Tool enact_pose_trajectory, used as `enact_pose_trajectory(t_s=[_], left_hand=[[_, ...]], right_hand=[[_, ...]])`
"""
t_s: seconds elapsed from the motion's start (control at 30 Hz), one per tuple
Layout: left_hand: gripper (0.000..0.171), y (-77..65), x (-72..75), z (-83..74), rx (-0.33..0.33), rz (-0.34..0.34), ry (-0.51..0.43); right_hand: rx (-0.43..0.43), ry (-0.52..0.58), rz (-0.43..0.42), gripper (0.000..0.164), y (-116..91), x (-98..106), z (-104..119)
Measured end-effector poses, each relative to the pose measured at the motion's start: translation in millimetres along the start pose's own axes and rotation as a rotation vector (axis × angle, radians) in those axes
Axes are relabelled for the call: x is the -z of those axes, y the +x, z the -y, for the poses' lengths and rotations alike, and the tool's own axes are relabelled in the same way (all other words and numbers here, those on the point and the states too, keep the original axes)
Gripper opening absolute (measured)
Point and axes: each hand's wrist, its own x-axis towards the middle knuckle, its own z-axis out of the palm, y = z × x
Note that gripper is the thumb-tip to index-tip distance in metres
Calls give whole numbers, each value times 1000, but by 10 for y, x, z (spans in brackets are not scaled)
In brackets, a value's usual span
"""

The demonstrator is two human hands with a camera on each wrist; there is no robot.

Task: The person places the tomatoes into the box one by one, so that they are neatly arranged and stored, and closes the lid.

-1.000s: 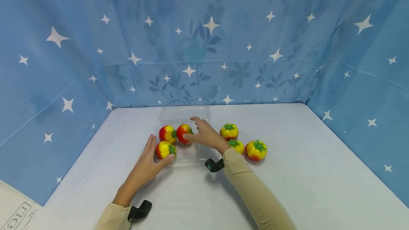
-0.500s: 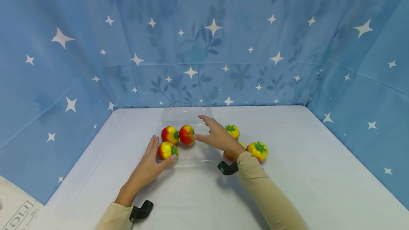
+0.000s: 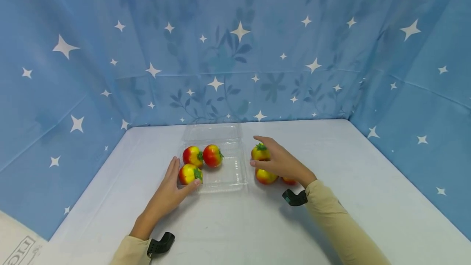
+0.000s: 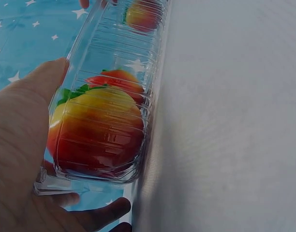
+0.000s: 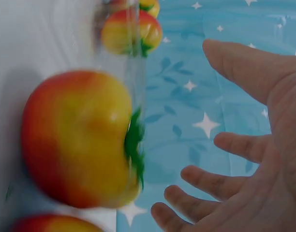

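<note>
A clear plastic container (image 3: 226, 185) lies with its lid (image 3: 211, 131) folded back. In it are several red-and-yellow fruits with green leafy tops: one back left (image 3: 193, 156), one front left (image 3: 189, 174), one further right (image 3: 212, 156). My left hand (image 3: 167, 193) rests at its front-left corner, fingers straight along the side, thumb at the front rim (image 4: 97, 176). My right hand (image 3: 281, 160) holds nothing; its fingers are spread above the loose fruits on the right. Of these, one (image 3: 259, 153) shows behind the thumb and one (image 3: 266, 177) below; another (image 3: 288, 180) is mostly hidden by the hand.
A white cloth (image 3: 224, 224) covers the table. Blue star-patterned curtains (image 3: 272, 44) close off the back and sides. A dark band (image 3: 294, 196) sits on the right wrist and another (image 3: 160, 243) on the left. Printed pale material (image 3: 22, 248) shows at the lower left.
My right hand has let go of the fruit in the container and moved right, over the loose fruits. My left hand has stayed at the container's corner.
</note>
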Motion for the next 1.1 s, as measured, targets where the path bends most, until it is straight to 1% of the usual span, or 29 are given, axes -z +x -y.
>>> enact_pose_trajectory(t_s=[0.1,0.27,0.53,0.6,0.73,0.83,0.97,1.1], left_hand=[[115,0,-8,6,-5,-4,1],[115,-13,-13,34,-8,-11,-3],[116,-7,-7,21,-1,-5,-7],[116,0,2,13,-1,-6,-5],[116,5,17,8,-5,-6,-3],[116,0,23,9,-10,-8,-10],[116,-7,19,15,-9,-9,-15],[117,-6,13,19,-5,-5,-14]], right_hand=[[-4,-16,7,93,-97,83,-90],[-12,-35,40,95,-179,211,-253],[-96,-1,160,95,-259,412,-561],[-105,8,196,94,-267,453,-616],[-133,16,267,89,-290,504,-649],[-162,-2,306,87,-303,519,-642],[-189,-29,341,89,-312,530,-639],[-194,-41,366,88,-329,545,-663]])
